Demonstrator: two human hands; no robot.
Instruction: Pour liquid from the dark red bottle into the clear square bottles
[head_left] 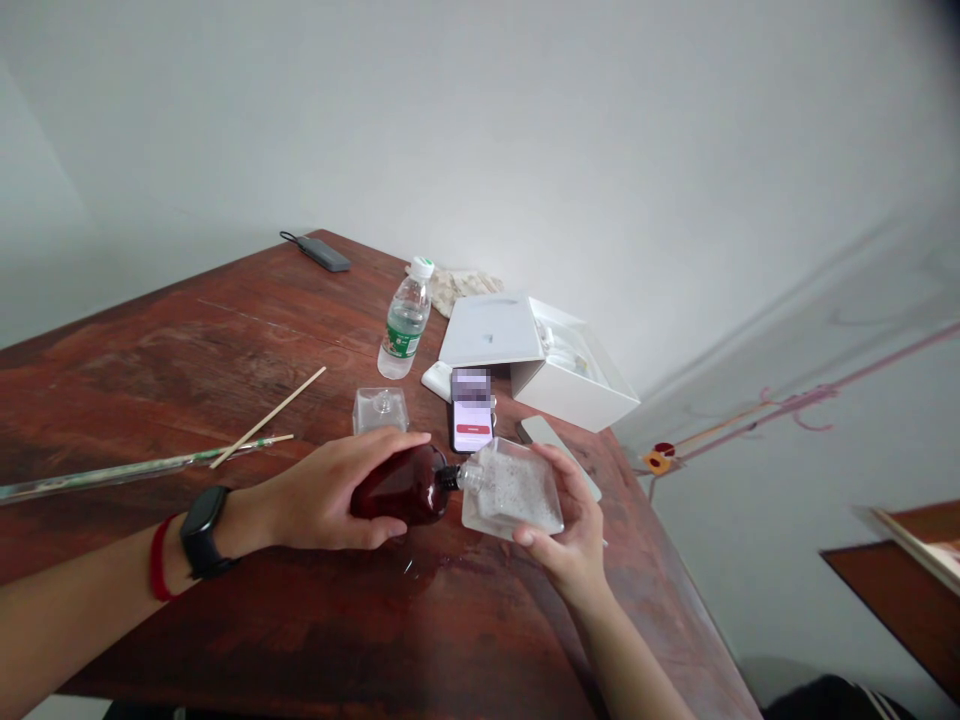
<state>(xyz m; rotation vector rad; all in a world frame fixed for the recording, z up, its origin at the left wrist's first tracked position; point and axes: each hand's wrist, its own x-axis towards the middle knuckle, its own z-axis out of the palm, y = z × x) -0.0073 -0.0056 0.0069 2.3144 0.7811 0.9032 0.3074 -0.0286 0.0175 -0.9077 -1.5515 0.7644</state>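
My left hand (pixel 330 492) grips a dark red bottle (pixel 401 485), tipped on its side with its black neck pointing right. My right hand (pixel 574 535) holds a clear square glass bottle (pixel 514 490), tilted, its neck meeting the red bottle's neck. The square bottle looks frosted or speckled inside. Both are held just above the brown wooden table (pixel 225 340). A black watch (pixel 204 530) and a red band sit on my left wrist.
Behind the hands stand a second clear square bottle (pixel 380 408), a phone (pixel 472 410) with a lit screen, a plastic water bottle (pixel 406 320) and an open white box (pixel 540 360). Thin sticks (pixel 266 418) lie at left; a dark power bank (pixel 322 252) lies at the far edge.
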